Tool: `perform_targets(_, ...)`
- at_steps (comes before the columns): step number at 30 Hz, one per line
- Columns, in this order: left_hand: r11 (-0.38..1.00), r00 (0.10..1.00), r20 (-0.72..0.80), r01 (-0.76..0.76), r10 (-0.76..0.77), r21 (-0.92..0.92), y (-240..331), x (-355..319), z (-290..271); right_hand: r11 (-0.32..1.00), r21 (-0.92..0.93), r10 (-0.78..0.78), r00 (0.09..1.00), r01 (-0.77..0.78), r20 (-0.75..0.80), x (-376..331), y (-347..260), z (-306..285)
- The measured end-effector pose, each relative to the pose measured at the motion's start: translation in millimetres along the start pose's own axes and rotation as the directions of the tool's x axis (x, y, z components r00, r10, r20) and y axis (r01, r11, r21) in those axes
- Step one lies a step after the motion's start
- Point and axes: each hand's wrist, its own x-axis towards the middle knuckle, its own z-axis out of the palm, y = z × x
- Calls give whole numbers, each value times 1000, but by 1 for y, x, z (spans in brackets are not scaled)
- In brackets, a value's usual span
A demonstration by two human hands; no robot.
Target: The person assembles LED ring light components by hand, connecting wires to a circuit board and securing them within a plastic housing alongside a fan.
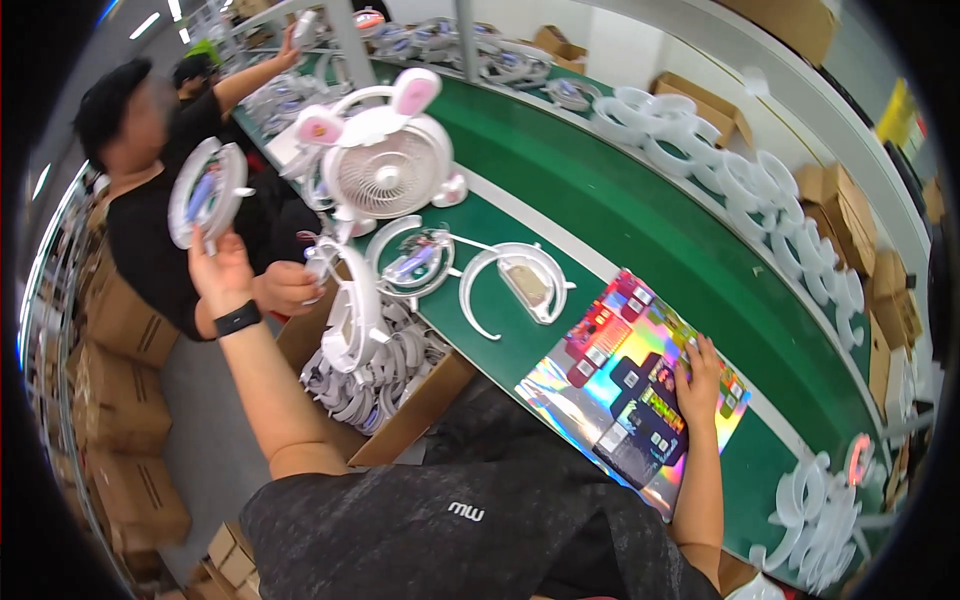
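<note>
Your dark shirt [400, 540] nearest, your left hand [224, 270] pinches a white ring [181, 205], probably light, stiff; favour its rim; your right hand [699, 380] lies flat.

The shirt [385, 535] is dark grey to black, with a faint mottled pattern and a darker fold toward its right side. A small white mark [466, 512] in rounded strokes sits on its front. The sleeves [285, 500] are short, leaving the forearms [265, 400] bare. A black band [238, 318] with a flat, dark face circles the left wrist [228, 300]. The left hand [220, 270] and right hand [700, 385] are bare.
</note>
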Motion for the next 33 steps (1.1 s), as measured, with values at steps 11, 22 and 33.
perform_targets(11,986,947,-316,100,-54,131,-43,-44,-25,998,50,28,998,-31,64,4,5,-3)
perform_targets(22,994,931,-363,69,-33,87,-23,-55,-42,998,49,30,996,-34,79,2,6,-2)
perform_targets(33,991,924,-381,76,-29,110,-29,-48,-46,998,32,51,994,-55,97,6,1,-4)
